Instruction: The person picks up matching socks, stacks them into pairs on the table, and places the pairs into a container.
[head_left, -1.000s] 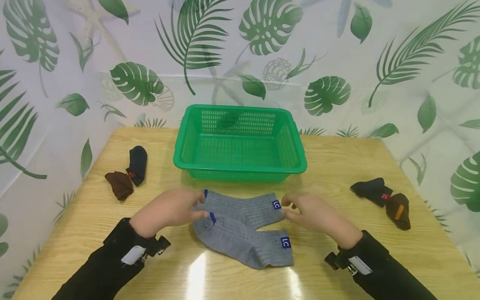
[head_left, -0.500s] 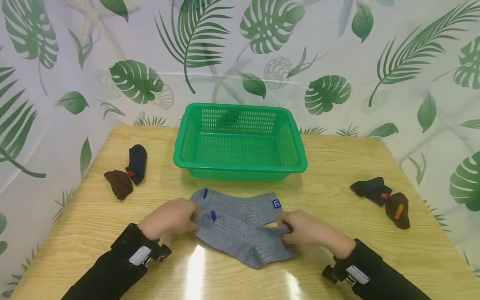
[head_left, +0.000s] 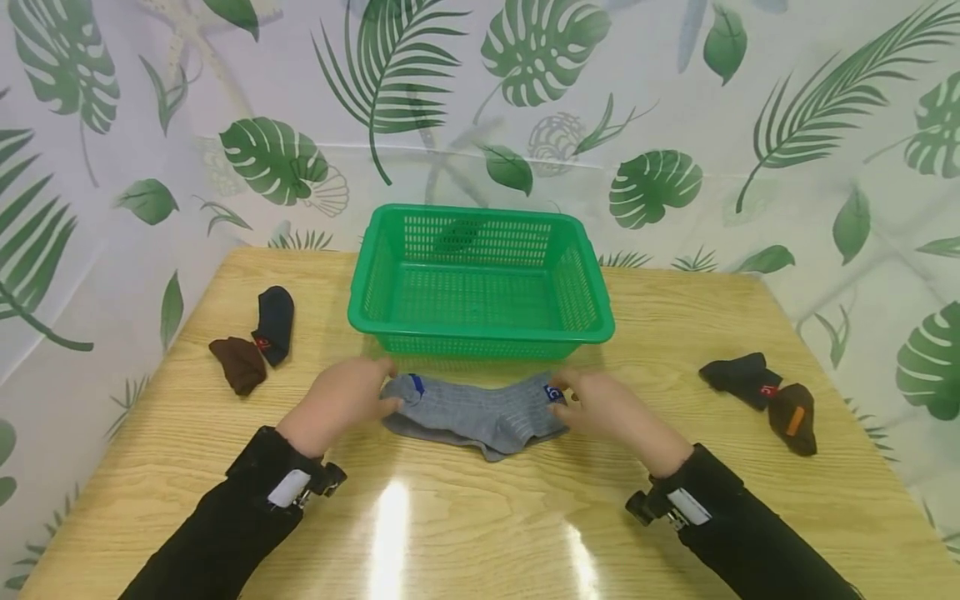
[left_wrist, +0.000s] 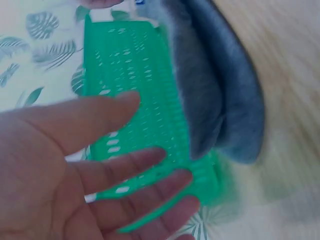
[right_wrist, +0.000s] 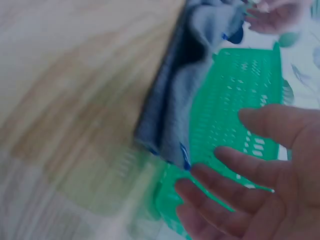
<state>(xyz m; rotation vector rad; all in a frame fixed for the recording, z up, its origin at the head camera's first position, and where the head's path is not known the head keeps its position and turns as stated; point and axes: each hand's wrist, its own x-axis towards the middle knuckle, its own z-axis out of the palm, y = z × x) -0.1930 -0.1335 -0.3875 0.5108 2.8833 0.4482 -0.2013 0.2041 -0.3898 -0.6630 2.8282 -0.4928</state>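
Observation:
Two grey ribbed socks (head_left: 472, 408) lie stacked on the table, the upper one almost covering the lower. The upper sock has a blue mark at the toe end and a blue LC label (head_left: 553, 393) at the cuff. My left hand (head_left: 345, 404) is at the toe end on the left; in the left wrist view its fingers (left_wrist: 140, 200) are spread and hold nothing. At the cuff end is my right hand (head_left: 603, 408), its thumb and fingers (right_wrist: 225, 192) likewise apart and free of the fabric in the right wrist view.
A green plastic basket (head_left: 480, 337) stands just behind the socks, against the leaf-printed backdrop (head_left: 570, 108). Dark and brown socks lie in pairs: a black sock (head_left: 276, 325) and brown sock (head_left: 238, 365) at left, a black sock (head_left: 738, 379) and brown sock (head_left: 793, 421) at right.
The near sock, gripped at both ends half a second ago, has been moved away from me onto the far one. Both hands have moved forward with it and let go.

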